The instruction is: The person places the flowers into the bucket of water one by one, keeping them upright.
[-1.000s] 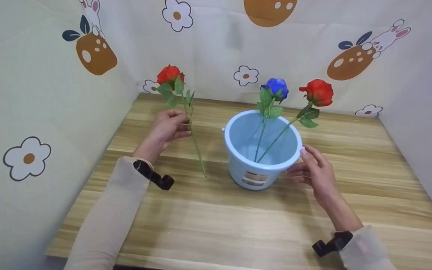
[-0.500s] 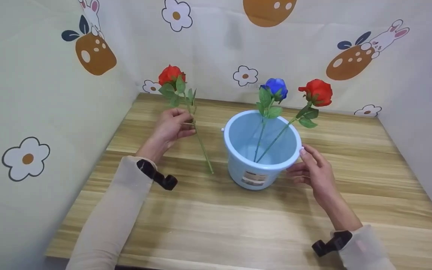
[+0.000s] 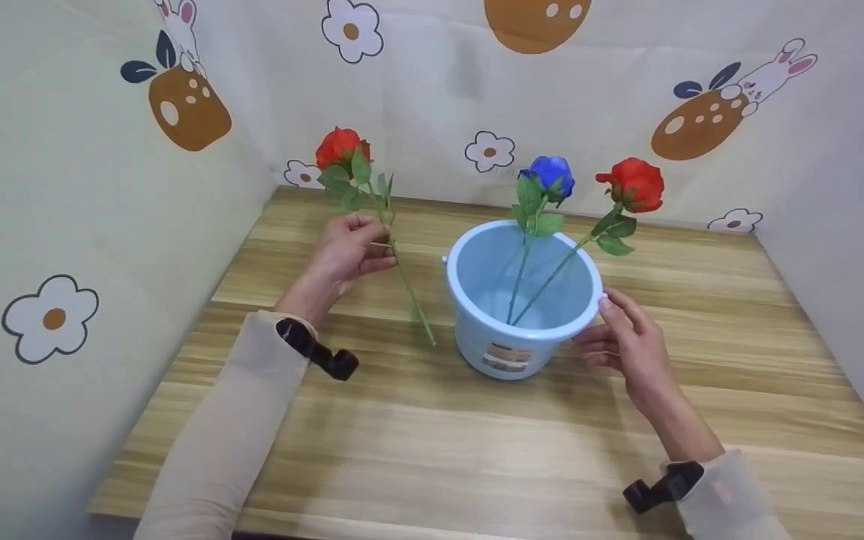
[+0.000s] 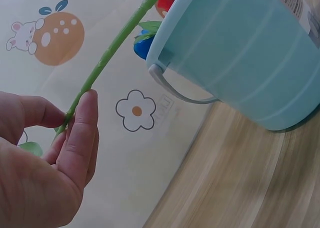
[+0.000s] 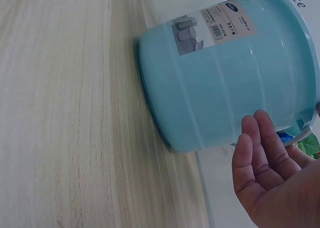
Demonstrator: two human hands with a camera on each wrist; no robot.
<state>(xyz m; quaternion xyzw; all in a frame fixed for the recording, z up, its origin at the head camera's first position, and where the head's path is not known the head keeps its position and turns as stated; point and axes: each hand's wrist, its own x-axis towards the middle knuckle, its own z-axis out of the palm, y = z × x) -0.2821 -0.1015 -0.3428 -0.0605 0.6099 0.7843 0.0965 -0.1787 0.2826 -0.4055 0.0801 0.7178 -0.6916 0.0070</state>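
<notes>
My left hand (image 3: 349,251) pinches the green stem of a red rose (image 3: 340,150) between thumb and fingers, left of a light blue bucket (image 3: 471,337). The rose leans, its bloom up and the bare stem end (image 3: 432,339) hanging beside the bucket. The stem (image 4: 112,48) crosses the left wrist view. My right hand (image 3: 636,349) holds the bucket's right rim with thumb and forefinger. In the right wrist view its other fingers (image 5: 260,153) lie loosely bent beside the wall. A blue rose (image 3: 550,176) and another red rose (image 3: 638,185) stand slanted inside the bucket.
The bucket stands upright on a wood-grain table (image 3: 417,450), and a printed label (image 5: 215,28) faces its front. Its pale handle (image 4: 182,95) hangs down behind. Patterned cloth walls (image 3: 432,90) enclose the back and sides. Each wrist wears a black camera mount (image 3: 319,351).
My left hand has moved slightly to the right with the red rose, bringing the stem end closer to the bucket. The right hand and the bucket have stayed put.
</notes>
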